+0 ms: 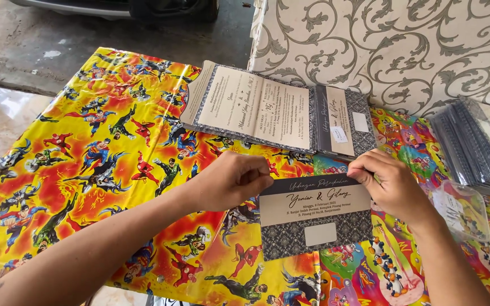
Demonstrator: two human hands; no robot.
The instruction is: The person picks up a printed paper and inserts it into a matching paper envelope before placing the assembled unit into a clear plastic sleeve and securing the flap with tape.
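Head view: we see both hands holding one folded card [313, 218] by its top edge, above a bench draped in a bright comic-print cloth [86, 153]. The left hand [231, 180] pinches the card's upper left corner, its grip shut on the dark band there; the right hand [389, 184] pinches the upper right corner in the same way. The card hangs nearly flat toward us, with a dark strip on top, a cream panel below it, and a grey patterned lower part bearing a small pale label. Behind it an opened card [245, 107] lies spread on the cloth, touching a second folded card [344, 124] at its right. A stack of dark cards [474, 147] lies at the far right, with a clear plastic sleeve [463, 212] just beside the right wrist. We judge that good handling here means keeping both pinches level at the corners, so that the fold stays square and the printed face is not creased.
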